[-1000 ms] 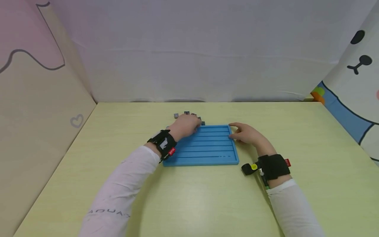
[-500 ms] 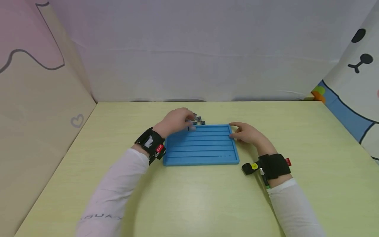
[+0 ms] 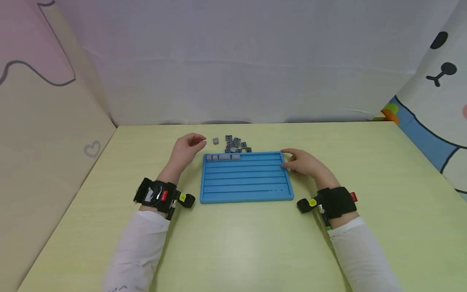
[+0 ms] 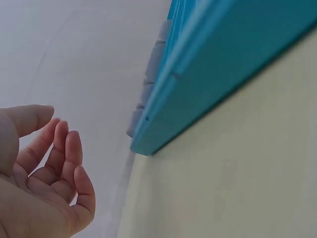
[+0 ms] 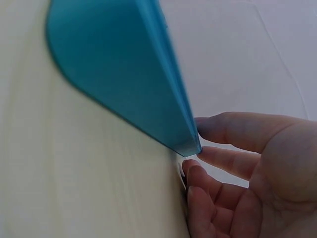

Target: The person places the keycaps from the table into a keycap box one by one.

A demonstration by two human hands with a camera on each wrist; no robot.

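Note:
A blue grooved tray (image 3: 246, 180) lies flat on the yellow-green table. Its farthest groove holds a short row of grey tiles (image 3: 222, 157) at the left end. More small tiles (image 3: 236, 144) lie in a loose pile just behind the tray, and a single grey tile (image 3: 216, 140) lies apart from them. My left hand (image 3: 189, 146) hovers left of the tray's far-left corner with loosely curled, empty fingers (image 4: 67, 163). My right hand (image 3: 298, 162) rests against the tray's far-right corner (image 5: 190, 141), thumb and fingers touching the rim.
White cloth walls enclose the table (image 3: 233, 243) at the back and both sides. Bare tabletop stretches in front of the tray and to the right.
My left hand has pulled back from the tray's far edge to the left, uncovering the row of tiles in the far groove. The right hand has stayed at the corner.

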